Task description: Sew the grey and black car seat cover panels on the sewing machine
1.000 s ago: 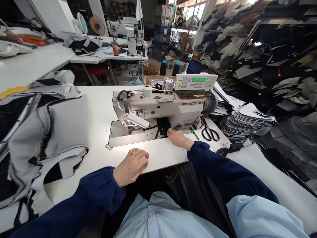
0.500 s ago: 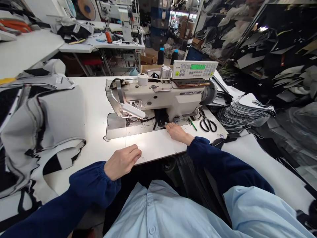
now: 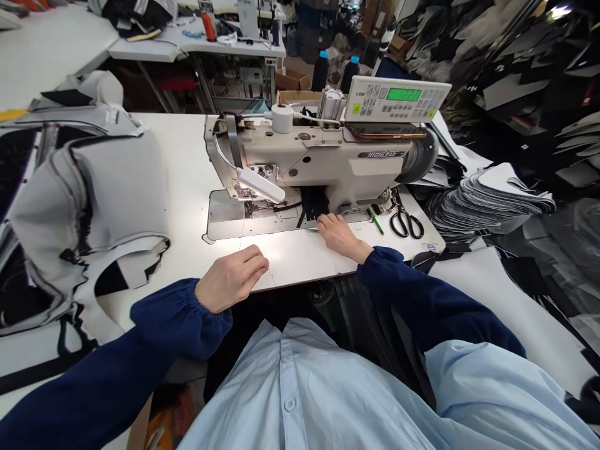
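Here's the left hand (image 3: 233,277) above the front of the white surface (image 3: 297,257), fingers curled and pinched on a fine thread (image 3: 271,275) that trails from the tips. Over on the right, the right hand (image 3: 340,236) reaches the black strips (image 3: 315,203) beneath the sewing machine's arm (image 3: 323,165), fingers bent; whether they grip, I can't tell. Scissors (image 3: 407,225) lie beyond the green pen (image 3: 376,221).

We log a cream metal sewing machine (image 3: 323,164), black fabric strips (image 3: 315,203), white rectangular control panel (image 3: 397,109) with lit green screen (image 3: 404,94), slim green pen-like tool (image 3: 375,221), black loop-handled scissors (image 3: 402,211). We mark plain navy cloth sleeves (image 3: 180,322), plain pale-blue buttoned shirt (image 3: 337,400).
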Tool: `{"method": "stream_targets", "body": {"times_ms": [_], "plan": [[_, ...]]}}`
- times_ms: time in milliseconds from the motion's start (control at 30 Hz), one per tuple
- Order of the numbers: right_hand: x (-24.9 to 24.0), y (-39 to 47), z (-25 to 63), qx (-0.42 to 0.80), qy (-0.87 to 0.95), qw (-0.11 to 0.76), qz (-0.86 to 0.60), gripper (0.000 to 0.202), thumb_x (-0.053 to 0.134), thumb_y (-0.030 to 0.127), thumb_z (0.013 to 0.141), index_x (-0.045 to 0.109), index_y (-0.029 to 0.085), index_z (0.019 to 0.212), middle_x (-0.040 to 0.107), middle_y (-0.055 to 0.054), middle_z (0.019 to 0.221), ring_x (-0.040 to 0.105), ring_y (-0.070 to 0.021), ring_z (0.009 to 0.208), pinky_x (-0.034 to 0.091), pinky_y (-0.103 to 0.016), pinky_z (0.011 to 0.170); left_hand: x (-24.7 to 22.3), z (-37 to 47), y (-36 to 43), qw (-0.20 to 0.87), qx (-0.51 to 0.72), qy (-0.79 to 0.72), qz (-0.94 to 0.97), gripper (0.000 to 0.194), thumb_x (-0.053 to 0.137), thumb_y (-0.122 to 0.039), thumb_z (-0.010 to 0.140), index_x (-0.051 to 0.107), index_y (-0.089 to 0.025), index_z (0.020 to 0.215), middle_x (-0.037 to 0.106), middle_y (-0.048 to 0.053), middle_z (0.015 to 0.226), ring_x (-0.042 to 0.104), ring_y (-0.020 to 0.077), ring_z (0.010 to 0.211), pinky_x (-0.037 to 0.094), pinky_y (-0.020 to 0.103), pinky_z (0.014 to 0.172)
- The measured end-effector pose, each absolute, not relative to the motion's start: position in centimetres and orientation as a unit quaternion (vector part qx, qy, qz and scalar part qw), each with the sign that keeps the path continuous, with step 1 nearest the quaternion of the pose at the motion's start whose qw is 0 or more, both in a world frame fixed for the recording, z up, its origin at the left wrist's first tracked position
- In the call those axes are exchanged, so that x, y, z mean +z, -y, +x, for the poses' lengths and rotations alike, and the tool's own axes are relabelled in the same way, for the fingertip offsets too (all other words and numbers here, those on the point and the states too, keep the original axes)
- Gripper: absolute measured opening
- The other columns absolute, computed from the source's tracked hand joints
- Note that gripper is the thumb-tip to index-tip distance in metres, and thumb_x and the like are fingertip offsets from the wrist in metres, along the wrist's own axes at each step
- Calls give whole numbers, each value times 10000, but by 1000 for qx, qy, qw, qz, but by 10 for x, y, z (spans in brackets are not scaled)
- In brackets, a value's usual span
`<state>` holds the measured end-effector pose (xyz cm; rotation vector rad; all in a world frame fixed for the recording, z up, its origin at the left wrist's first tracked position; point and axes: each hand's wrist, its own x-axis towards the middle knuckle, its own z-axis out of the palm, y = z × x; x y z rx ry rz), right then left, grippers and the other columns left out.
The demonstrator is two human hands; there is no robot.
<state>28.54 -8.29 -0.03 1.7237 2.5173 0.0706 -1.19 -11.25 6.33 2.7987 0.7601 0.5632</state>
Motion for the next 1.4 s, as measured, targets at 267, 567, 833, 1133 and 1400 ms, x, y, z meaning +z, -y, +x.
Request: {"method": "stream_targets", "body": {"times_ms": [267,567,833,1133,1400], "plan": [[11,133,243,-499,-567,-384,531,417,349,495,948,501,181,1176,490,4,781,377,-89,554,333,-217,507,65,-8,111,91,202,-248,943,277,352,-179,961,594,-160,827,606,24,819,567,97,688,447,204,627],[18,151,203,-698,-457,-321,450,414,707,517,650,565,135,724,385,83,485,282,-41,417,173,-214,412,70,-13,99,25,178,-244,953,265,360,-216,966,619,-159,969,640,60,912,611,147,797,465,241,674],[32,167,260,-529,-584,-263,557,285,542,420,812,571,141,762,392,73,507,338,-65,472,267,-218,490,50,-25,62,48,144,-238,959,278,391,-302,957,643,-190,919,680,24,768,604,159,697,437,333,798],[49,177,298,-348,-732,20,586,408,440,438,949,560,239,1285,609,-80,1090,620,-195,909,440,-288,799,51,-2,63,23,133,-192,972,353,335,-207,952,668,-209,834,680,20,767,583,141,709,401,331,813],[54,144,228,-265,-769,13,582,426,470,537,936,631,175,1096,690,-83,919,630,-220,867,355,-257,677,54,8,69,-8,106,-171,979,338,349,-170,934,663,-210,817,664,21,770,555,138,699,385,336,817]]}}
